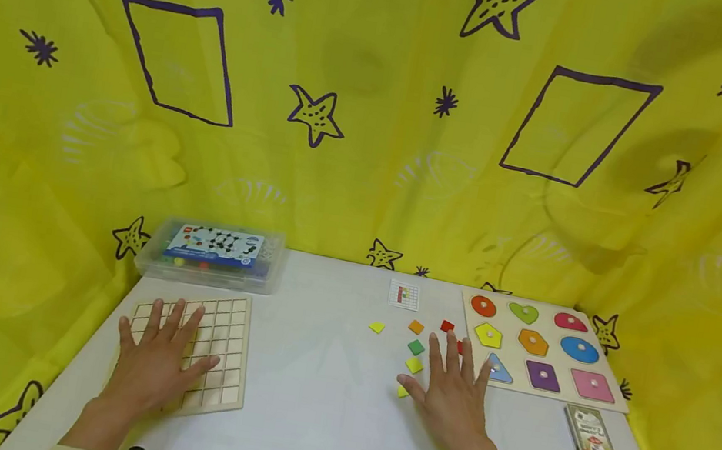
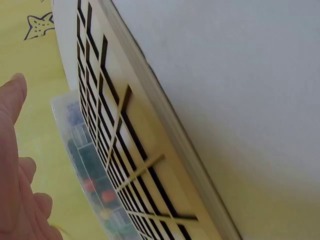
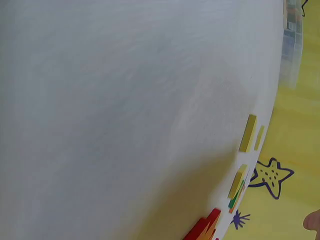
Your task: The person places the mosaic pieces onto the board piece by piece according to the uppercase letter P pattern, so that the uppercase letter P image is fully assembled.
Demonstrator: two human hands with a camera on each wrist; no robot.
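My left hand [image 1: 154, 361] is spread over a wooden grid board [image 1: 233, 361] on the left side of the table. In the left wrist view its fingers [image 2: 10, 100] appear raised off the board's grooved surface. My right hand [image 1: 456, 403], also with fingers apart, hovers by a scatter of small coloured tiles. Among them are a green tile [image 1: 416, 347], an orange tile [image 1: 416, 326], a red tile [image 1: 447, 326] and a yellow tile [image 1: 414, 365]. Another yellow piece [image 1: 377, 327] lies farther left. Neither hand holds anything. The right hand partly covers a red tile and a yellow one.
A small printed pattern card [image 1: 404, 294] lies behind the tiles. At right is a shape puzzle board [image 1: 557, 320] with knobbed pieces, and before it a playing-card box [image 1: 591, 437]. A clear plastic case [image 1: 266, 273] stands at back left. Yellow curtain [image 1: 367, 187] surrounds the white table [image 1: 312, 412].
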